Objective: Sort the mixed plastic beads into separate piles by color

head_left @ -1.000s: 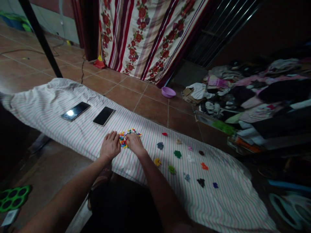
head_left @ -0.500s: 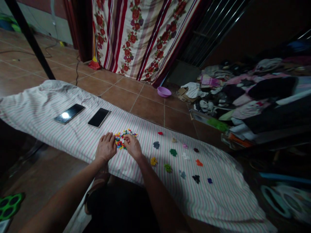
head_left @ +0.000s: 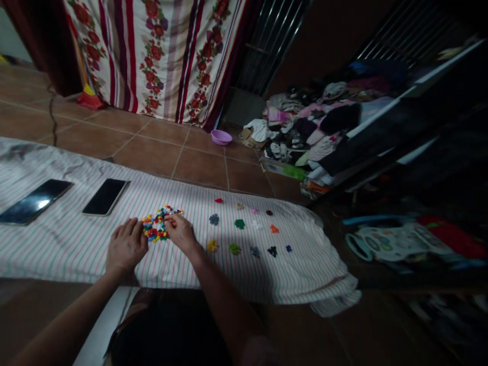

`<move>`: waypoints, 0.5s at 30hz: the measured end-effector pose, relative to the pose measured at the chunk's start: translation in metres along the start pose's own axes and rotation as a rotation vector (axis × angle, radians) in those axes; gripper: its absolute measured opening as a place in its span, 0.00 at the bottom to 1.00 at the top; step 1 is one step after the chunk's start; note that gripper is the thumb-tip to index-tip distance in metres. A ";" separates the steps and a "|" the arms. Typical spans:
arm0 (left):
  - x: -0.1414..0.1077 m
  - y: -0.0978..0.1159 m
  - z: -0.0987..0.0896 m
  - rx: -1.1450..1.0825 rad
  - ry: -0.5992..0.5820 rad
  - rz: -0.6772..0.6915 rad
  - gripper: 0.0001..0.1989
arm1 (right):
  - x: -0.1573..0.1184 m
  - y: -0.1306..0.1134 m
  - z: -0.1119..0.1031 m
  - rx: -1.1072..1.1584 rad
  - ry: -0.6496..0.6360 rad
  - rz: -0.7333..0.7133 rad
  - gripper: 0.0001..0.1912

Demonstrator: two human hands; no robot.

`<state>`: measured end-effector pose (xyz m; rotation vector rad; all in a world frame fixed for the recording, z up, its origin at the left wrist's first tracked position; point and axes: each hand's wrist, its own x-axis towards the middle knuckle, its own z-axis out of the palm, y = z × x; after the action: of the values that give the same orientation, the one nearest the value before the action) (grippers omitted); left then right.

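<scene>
A mixed heap of small coloured pieces [head_left: 155, 229] lies on the striped cloth [head_left: 236, 277]. Flat on the cloth at the heap's left edge rests my left hand [head_left: 127, 245], its fingers stretched out. At the heap's right side my right hand [head_left: 180, 231] has thumb and fingers pinched together; anything between the fingertips is too small to name. Single-colour piles sit to the right, among them a yellow pile [head_left: 212, 245], a dark green pile [head_left: 239, 223] and an orange pile [head_left: 274, 229].
Two phones lie to the left, a near one [head_left: 105, 196] and a farther one [head_left: 36, 201]. Beyond the cloth are a purple basin [head_left: 221, 137] on the tiled floor, a floral curtain [head_left: 171, 61] and heaped clothes [head_left: 305, 124].
The view has turned right, so the cloth, phones and piles appear farther left. Both hands remain at the heap, the left flat and the right pinched.
</scene>
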<state>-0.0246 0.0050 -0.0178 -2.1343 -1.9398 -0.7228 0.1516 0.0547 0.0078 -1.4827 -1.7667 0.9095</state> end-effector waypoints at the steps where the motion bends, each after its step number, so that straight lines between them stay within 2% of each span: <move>1: 0.000 0.000 0.000 0.000 -0.001 -0.001 0.21 | 0.000 0.001 -0.001 0.037 0.019 0.014 0.10; 7: -0.001 0.001 0.001 -0.008 0.016 -0.038 0.21 | 0.000 0.009 -0.015 0.119 0.077 0.078 0.09; 11: -0.001 0.001 0.000 -0.011 0.015 -0.016 0.21 | -0.001 0.017 -0.028 0.140 0.071 0.114 0.09; 15: 0.000 0.001 -0.002 0.014 0.018 0.011 0.23 | -0.002 0.033 -0.045 0.147 0.129 0.107 0.10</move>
<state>-0.0238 0.0039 -0.0162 -2.1220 -1.9166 -0.7216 0.2073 0.0612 0.0051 -1.5168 -1.5081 0.9536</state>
